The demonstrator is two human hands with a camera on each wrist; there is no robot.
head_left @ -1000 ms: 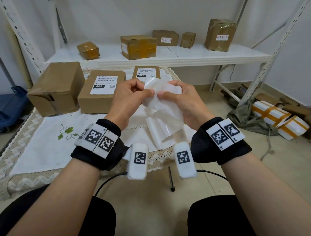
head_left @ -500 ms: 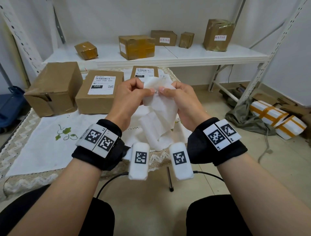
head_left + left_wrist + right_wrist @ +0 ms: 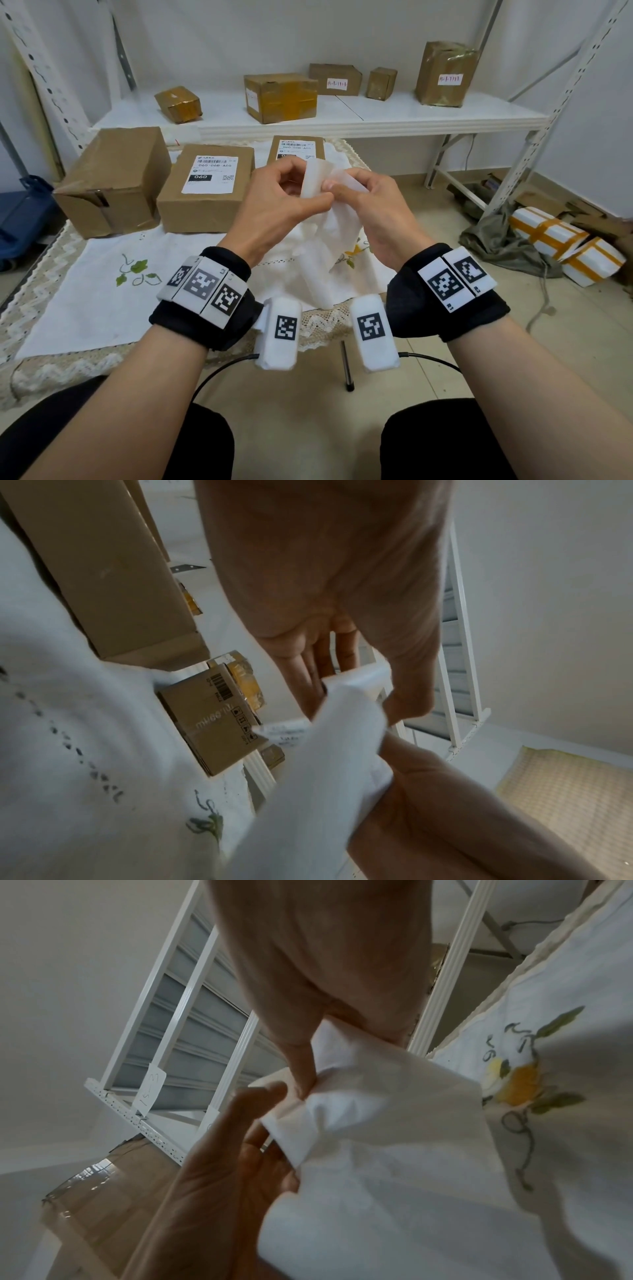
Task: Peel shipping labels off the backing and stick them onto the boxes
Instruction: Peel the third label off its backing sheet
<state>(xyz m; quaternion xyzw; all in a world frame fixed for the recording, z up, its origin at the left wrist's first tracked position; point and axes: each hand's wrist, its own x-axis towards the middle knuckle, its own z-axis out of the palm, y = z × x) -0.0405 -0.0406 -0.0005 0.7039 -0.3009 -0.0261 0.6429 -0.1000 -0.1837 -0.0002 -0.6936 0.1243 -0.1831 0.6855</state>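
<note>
Both my hands hold a strip of white label backing (image 3: 325, 219) above the table. My left hand (image 3: 284, 202) pinches its upper edge between thumb and fingers; my right hand (image 3: 363, 198) pinches it just to the right. The strip hangs down in folds to the cloth. In the left wrist view the strip (image 3: 329, 764) runs under the left thumb, and in the right wrist view the strip (image 3: 377, 1123) is crumpled at the right thumb. Three cardboard boxes stand behind: a plain one (image 3: 113, 178), a labelled one (image 3: 205, 188), and a further labelled one (image 3: 298, 149).
A white embroidered cloth (image 3: 85, 294) covers the table. A white shelf (image 3: 411, 113) behind carries several taped parcels (image 3: 281, 97). White bundles with orange tape (image 3: 565, 246) and grey fabric lie on the floor at right. A cable runs between my knees.
My hands have drawn closer and a little lower; the backing's top has been gathered and bunched tighter between the two pinches. The boxes have not moved.
</note>
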